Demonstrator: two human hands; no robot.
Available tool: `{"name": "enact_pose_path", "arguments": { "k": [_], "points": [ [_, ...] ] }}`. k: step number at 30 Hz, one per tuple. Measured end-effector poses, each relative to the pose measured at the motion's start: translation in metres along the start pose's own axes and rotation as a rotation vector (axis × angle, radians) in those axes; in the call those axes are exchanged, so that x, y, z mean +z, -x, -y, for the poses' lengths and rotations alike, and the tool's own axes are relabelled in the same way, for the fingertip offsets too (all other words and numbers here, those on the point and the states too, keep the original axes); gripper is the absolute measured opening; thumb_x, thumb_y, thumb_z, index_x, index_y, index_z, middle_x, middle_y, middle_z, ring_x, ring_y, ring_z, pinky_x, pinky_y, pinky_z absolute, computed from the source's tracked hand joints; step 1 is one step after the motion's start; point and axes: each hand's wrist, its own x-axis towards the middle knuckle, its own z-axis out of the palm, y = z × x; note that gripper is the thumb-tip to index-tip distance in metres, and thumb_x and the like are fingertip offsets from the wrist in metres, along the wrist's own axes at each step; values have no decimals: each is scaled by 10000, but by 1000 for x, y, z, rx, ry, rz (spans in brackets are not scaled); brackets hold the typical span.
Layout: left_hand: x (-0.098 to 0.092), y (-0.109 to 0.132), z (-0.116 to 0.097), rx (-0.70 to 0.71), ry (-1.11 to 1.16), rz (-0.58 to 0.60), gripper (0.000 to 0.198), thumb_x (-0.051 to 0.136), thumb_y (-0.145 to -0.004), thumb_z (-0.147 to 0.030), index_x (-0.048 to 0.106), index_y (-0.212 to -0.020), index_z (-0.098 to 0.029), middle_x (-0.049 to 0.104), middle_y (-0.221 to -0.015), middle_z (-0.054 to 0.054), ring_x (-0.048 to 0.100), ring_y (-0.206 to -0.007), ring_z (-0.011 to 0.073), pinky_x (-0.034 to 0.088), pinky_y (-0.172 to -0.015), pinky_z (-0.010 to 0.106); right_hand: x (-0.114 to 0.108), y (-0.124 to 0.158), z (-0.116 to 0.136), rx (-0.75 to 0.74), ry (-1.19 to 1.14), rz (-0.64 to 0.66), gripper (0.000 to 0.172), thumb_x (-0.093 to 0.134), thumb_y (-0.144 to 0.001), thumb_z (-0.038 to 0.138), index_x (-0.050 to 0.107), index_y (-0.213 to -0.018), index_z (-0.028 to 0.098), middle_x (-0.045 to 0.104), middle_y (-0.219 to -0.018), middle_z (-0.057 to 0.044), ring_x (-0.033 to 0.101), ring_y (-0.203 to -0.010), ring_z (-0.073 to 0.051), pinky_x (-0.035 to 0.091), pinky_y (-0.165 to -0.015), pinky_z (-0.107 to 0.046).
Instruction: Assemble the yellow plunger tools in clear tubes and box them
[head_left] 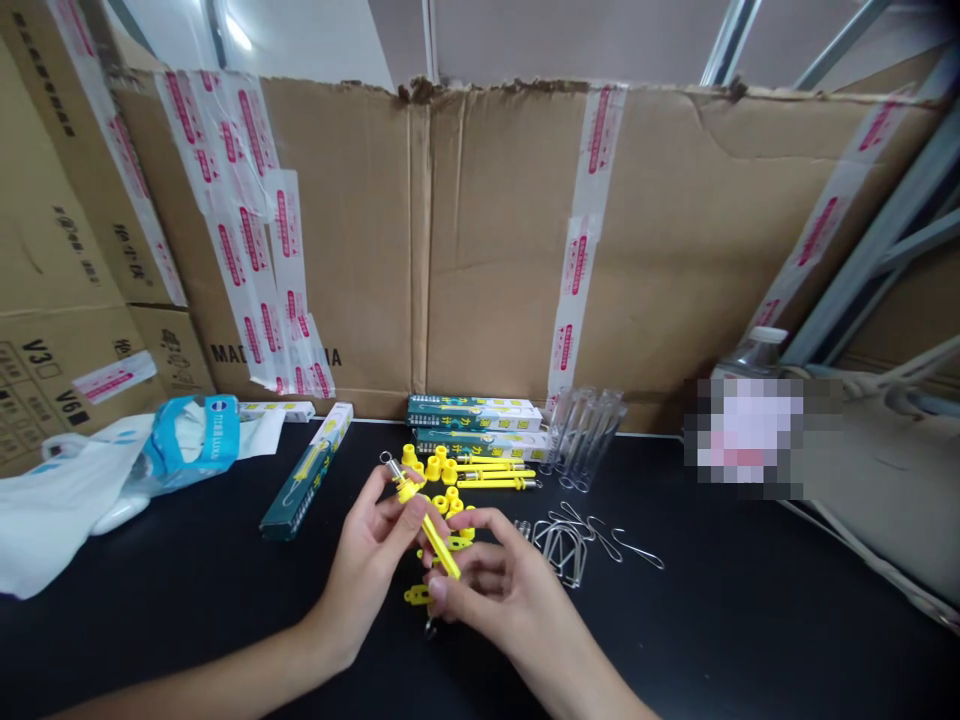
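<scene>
A yellow spring scale rod (441, 545) slants down to the right, with a yellow collar, a small metal coil and a ring at its upper end. My left hand (379, 545) pinches it just below the collar. Curled about its lower end are the fingers of my right hand (502, 580); their exact contact is partly hidden. Behind and under the hands lie several yellow caps (435, 465) and flat yellow pieces (417, 596). Further back are assembled yellow rods (499, 482). A small metal ring (430, 628) shows below my right thumb.
Clear tubes (585, 440) stand near bent wire hooks (562, 550) on the right. Printed boxes (472, 412) are stacked against the cardboard wall (495, 250); another green box (309, 475) lies left. A blue-white plastic package (196, 435) and a partly blurred bottle (757, 350) flank the black table (225, 620).
</scene>
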Motion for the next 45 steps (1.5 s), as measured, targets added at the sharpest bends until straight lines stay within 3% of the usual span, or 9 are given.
{"name": "enact_pose_path", "arguments": {
  "k": [5,11,17,22,25,28,32,36,45],
  "points": [
    [-1,-2,0,-37,3,-37,485,773,-758,-539,508,-961,-186,668,-645,-5,590,-590,131,476,-593,230,1,3,8,262,-350,96,546,872,-671,296,541,-1076,142,738,-770,-35,681,-615,-115,551,-636,-233],
    [-1,-5,0,-90,56,-77,423,773,-756,-492,537,-919,-182,627,-625,-21,563,-601,120,453,-571,207,1,2,8,248,-258,107,595,908,-597,241,542,-1054,131,734,-695,-7,594,-496,-63,468,-531,-171],
    [-3,-5,3,-109,-90,-99,454,698,-778,-574,542,-931,-176,537,-578,-62,424,-471,70,318,-412,154,8,7,0,108,-30,87,616,913,-593,262,510,-1053,202,672,-686,78,631,-507,-90,529,-568,-218],
    [-4,-5,4,-104,-158,-88,468,688,-766,-606,516,-837,-177,451,-558,-96,321,-418,36,254,-362,132,9,15,4,-76,396,138,400,678,-866,386,492,-1185,231,695,-652,44,625,-489,-117,514,-548,-233],
    [-4,-5,4,-158,-123,-46,459,698,-755,-590,513,-837,-177,428,-533,-102,307,-411,40,248,-349,132,-3,11,11,-280,715,23,248,474,-990,388,526,-1183,241,662,-612,44,573,-464,-120,437,-498,-226],
    [-5,-4,4,-184,-80,-4,412,671,-784,-550,515,-861,-177,431,-519,-103,305,-398,41,242,-347,133,-20,2,20,-468,1014,-80,191,448,-1004,318,615,-1007,223,639,-668,11,579,-555,-145,412,-538,-260],
    [-7,-2,5,-167,-45,20,322,605,-830,-484,518,-887,-179,439,-493,-107,297,-373,40,238,-353,135,-33,-3,31,-563,1184,152,115,555,-959,227,667,-984,224,670,-865,-22,626,-805,-178,480,-721,-295],
    [-7,-3,7,-143,16,78,288,546,-847,-468,468,-787,-198,420,-430,-109,275,-334,44,224,-344,143,-32,-1,33,-562,1250,367,123,667,-911,313,683,-1008,241,665,-963,-22,616,-931,-193,503,-771,-299],
    [-9,-4,13,-118,2,55,420,519,-895,-592,445,-749,-205,391,-487,-109,266,-347,43,223,-350,154,-27,-2,24,-758,1429,425,136,541,-937,167,676,-926,157,672,-872,-65,606,-807,-211,506,-633,-316]
  ]
}}
